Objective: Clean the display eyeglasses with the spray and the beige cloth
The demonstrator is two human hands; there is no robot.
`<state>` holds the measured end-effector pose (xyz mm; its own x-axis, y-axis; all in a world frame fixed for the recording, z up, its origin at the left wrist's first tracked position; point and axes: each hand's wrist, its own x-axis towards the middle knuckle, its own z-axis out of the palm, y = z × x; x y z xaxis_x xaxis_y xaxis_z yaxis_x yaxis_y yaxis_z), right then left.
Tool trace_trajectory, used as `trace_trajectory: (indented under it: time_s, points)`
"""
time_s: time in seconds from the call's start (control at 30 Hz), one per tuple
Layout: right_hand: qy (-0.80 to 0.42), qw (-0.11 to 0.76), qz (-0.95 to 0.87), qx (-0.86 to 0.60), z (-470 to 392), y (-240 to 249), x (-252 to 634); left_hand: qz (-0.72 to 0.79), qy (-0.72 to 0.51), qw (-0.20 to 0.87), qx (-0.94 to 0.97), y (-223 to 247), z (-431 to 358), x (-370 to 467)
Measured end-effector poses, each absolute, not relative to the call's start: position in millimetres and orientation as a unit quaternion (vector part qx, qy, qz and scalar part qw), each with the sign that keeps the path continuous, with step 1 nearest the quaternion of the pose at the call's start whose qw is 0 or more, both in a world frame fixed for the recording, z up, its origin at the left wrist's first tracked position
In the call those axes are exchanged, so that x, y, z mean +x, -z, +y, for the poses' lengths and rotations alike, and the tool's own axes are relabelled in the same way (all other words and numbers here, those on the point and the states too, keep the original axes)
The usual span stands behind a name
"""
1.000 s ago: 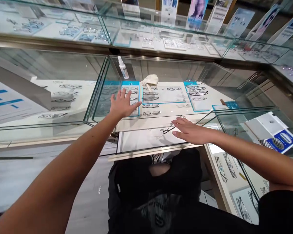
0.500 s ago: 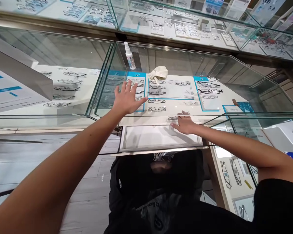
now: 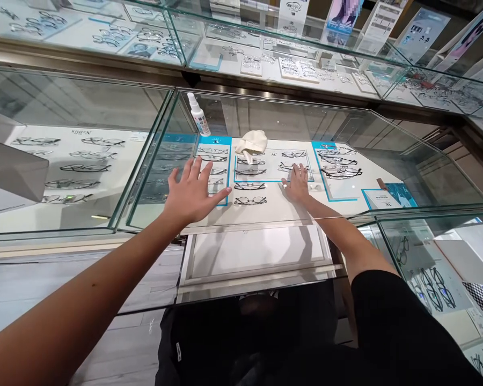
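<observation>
My left hand (image 3: pixel 193 195) is spread with palm down over the left part of the glass display case, holding nothing. Eyeglasses in a column on a blue-edged board (image 3: pixel 227 187) lie just past its fingers. Farther right, my right hand (image 3: pixel 298 185) has its fingers bent on a pair of eyeglasses (image 3: pixel 286 167), at the lower right of a white board (image 3: pixel 261 174); the fingertips partly cover the frame. Two more pairs of eyeglasses (image 3: pixel 250 201) lie in front of that board. A crumpled cream cloth (image 3: pixel 253 142) and a white spray bottle (image 3: pixel 200 119) are toward the back.
An open white drawer (image 3: pixel 257 252) sticks out between me and the case. Another tray with eyeglasses (image 3: pixel 338 171) is at the right. Glass edges (image 3: pixel 145 166) divide the cases. A grey-white box (image 3: pixel 12 171) stands at the left, another white box (image 3: pixel 475 236) at the right.
My right hand has moved forward from the case's front edge onto the white board, bringing the eyeglasses along. My left hand stays spread. The view has shifted, showing more of the drawer.
</observation>
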<state>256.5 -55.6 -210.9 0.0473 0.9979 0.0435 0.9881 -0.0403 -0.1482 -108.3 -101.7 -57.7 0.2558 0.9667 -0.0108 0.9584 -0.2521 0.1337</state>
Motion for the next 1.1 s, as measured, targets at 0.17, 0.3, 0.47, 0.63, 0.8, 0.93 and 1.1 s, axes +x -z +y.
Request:
trace_trajectory:
  time_s: [0.17,0.3,0.47,0.63,0.8,0.93,1.1]
  points:
    - [-0.049,0.047,-0.682,-0.729,-23,228,274,0.614,-0.023,0.051,0.788,59,-101,-109]
    - [-0.05,0.051,-0.682,-0.728,-9,235,284,0.616,-0.019,0.054,0.785,58,-101,-108]
    - [-0.06,0.049,-0.686,-0.723,-4,232,289,0.616,-0.024,0.057,0.785,57,-102,-108]
    - [-0.067,0.05,-0.687,-0.722,-4,225,289,0.618,-0.024,0.059,0.783,57,-101,-109]
    - [-0.078,0.061,-0.688,-0.719,-4,221,291,0.616,-0.028,0.051,0.786,58,-101,-109]
    - [-0.102,0.116,-0.691,-0.707,-4,221,295,0.612,-0.03,0.049,0.789,58,-100,-109]
    - [-0.083,0.12,-0.704,-0.695,-22,214,286,0.606,-0.041,0.047,0.793,60,-100,-110]
